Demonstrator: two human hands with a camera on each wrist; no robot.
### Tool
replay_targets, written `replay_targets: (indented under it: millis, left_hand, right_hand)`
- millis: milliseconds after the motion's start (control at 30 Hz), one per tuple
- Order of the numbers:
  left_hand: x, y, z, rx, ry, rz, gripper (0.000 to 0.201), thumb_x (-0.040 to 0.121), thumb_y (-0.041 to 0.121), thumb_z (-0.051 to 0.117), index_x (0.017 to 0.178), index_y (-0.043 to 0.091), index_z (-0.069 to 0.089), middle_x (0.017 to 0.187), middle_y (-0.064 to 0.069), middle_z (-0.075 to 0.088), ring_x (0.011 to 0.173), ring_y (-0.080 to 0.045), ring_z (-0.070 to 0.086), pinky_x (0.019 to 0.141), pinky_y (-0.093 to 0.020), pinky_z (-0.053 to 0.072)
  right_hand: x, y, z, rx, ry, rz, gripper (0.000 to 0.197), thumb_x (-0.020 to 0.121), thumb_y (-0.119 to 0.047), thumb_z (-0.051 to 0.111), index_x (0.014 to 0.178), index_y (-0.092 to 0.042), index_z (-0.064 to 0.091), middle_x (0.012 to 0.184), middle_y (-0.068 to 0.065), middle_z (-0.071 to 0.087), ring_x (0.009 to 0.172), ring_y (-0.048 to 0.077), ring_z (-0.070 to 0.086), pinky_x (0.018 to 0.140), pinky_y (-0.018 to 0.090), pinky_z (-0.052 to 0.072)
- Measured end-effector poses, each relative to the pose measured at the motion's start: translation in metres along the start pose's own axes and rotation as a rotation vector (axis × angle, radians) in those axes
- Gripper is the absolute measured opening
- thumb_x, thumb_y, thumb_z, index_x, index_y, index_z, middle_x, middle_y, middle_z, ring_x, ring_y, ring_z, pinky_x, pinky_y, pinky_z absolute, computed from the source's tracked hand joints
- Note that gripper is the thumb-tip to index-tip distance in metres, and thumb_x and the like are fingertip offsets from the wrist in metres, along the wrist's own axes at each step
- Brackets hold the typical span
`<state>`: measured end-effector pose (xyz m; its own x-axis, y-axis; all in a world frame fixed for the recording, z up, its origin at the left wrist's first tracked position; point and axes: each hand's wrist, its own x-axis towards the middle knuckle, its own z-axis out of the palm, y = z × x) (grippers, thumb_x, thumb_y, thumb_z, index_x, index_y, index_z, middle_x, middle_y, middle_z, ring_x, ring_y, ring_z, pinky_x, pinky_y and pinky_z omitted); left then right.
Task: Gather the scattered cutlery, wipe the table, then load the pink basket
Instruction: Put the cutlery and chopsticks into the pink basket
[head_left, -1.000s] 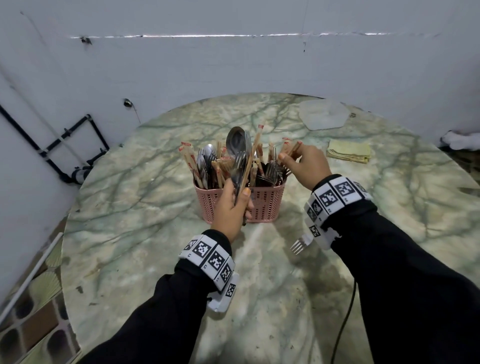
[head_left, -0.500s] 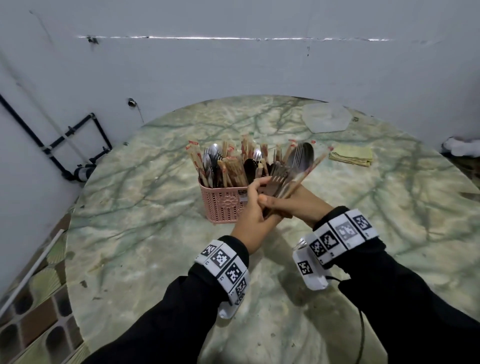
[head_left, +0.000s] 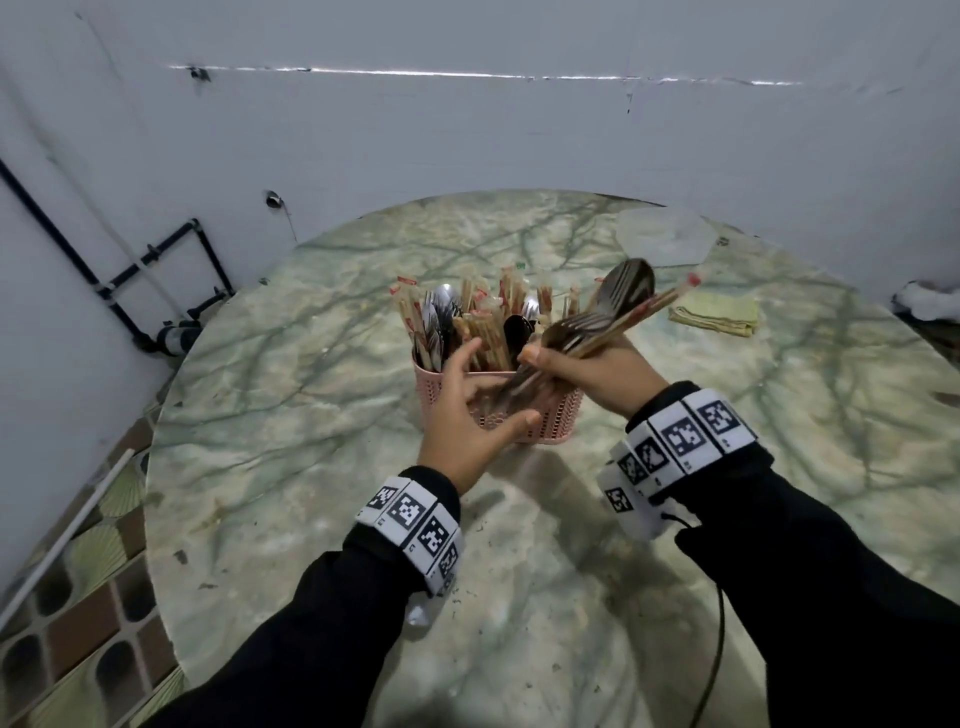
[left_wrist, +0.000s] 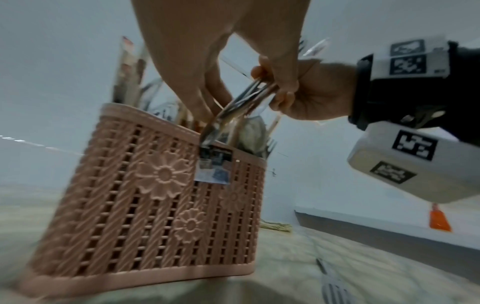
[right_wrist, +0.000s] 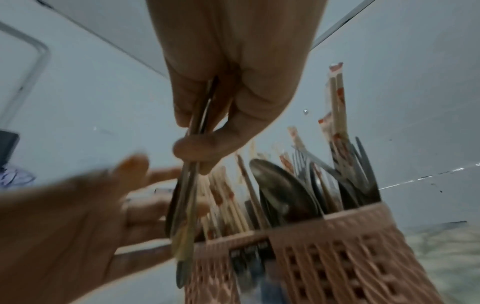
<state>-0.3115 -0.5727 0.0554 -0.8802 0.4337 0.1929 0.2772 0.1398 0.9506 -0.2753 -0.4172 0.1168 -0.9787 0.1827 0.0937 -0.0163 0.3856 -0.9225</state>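
right hand (head_left: 605, 376) grips cutlery bundle (head_left: 597, 325) just above pink basket (head_left: 550, 423), handles angled down toward it; left hand (head_left: 467, 415) spread wide, fingers at basket's near rim, holding nothing

No legible text anywhere.

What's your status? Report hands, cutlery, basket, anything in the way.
Right hand grips a bundle of cutlery, heads up. Left hand open beside the handles. Pink basket crowded with chopsticks and spoons. One fork lies on the table.
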Motion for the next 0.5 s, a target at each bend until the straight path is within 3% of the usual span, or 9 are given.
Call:
replay_targets:
  millis: [100,167,267,333,400,500]
  left_hand:
    - [0.004,-0.006,-0.018,0.177,0.383,-0.001,0.073,0.063,0.039,0.078,0.124,0.021,0.044,0.114,0.003,0.049,0.105,-0.014,0.049,0.092,-0.039,0.047]
    - [0.013,-0.010,-0.029,0.233,0.462,-0.072,0.086,0.058,0.041,0.082,0.130,0.019,0.040,0.128,-0.002,0.040,0.119,-0.019,0.040,0.104,-0.040,0.037]
    - [0.034,-0.020,-0.038,0.277,0.289,-0.193,0.119,0.053,0.031,0.087,0.146,0.020,0.015,0.151,-0.006,0.018,0.138,-0.021,0.020,0.113,-0.040,0.020]
    - [0.050,-0.027,-0.038,0.227,0.154,-0.227,0.128,0.050,0.024,0.089,0.148,0.020,0.006,0.154,-0.004,0.017,0.141,-0.019,0.019,0.116,-0.038,0.018]
    - [0.061,-0.032,-0.036,0.117,0.090,-0.243,0.122,0.049,0.015,0.090,0.145,0.018,0.015,0.147,-0.004,0.034,0.135,-0.020,0.034,0.113,-0.039,0.028]
    - [0.069,-0.041,-0.037,0.065,0.151,-0.235,0.097,0.051,0.005,0.089,0.131,0.016,0.034,0.119,0.003,0.055,0.116,-0.018,0.053,0.100,-0.032,0.042]
  right_hand:
    - [0.014,-0.010,-0.008,-0.054,0.052,0.001,0.022,0.086,-0.023,0.064,0.078,-0.002,0.064,0.075,0.017,0.068,0.053,0.007,0.063,0.061,0.021,0.056]
    - [0.020,-0.013,-0.011,-0.172,0.065,-0.021,0.027,0.087,-0.028,0.063,0.076,-0.003,0.062,0.070,0.013,0.066,0.049,0.001,0.060,0.056,0.015,0.053]
    - [0.025,-0.017,-0.011,-0.214,0.099,-0.029,0.024,0.088,-0.029,0.061,0.068,-0.018,0.056,0.062,0.003,0.063,0.043,-0.001,0.058,0.050,0.011,0.050]
    - [0.029,-0.017,-0.012,-0.150,0.157,-0.013,0.021,0.088,-0.028,0.063,0.069,-0.020,0.056,0.061,0.001,0.062,0.045,0.002,0.060,0.055,0.019,0.056]
    - [0.034,-0.019,-0.012,-0.142,0.190,0.013,0.020,0.087,-0.030,0.063,0.072,-0.019,0.059,0.061,0.000,0.063,0.049,0.008,0.063,0.064,0.028,0.058]
    - [0.039,-0.023,-0.012,-0.195,0.179,-0.015,0.021,0.088,-0.031,0.062,0.080,-0.012,0.061,0.061,-0.003,0.062,0.044,0.000,0.060,0.055,0.015,0.054]
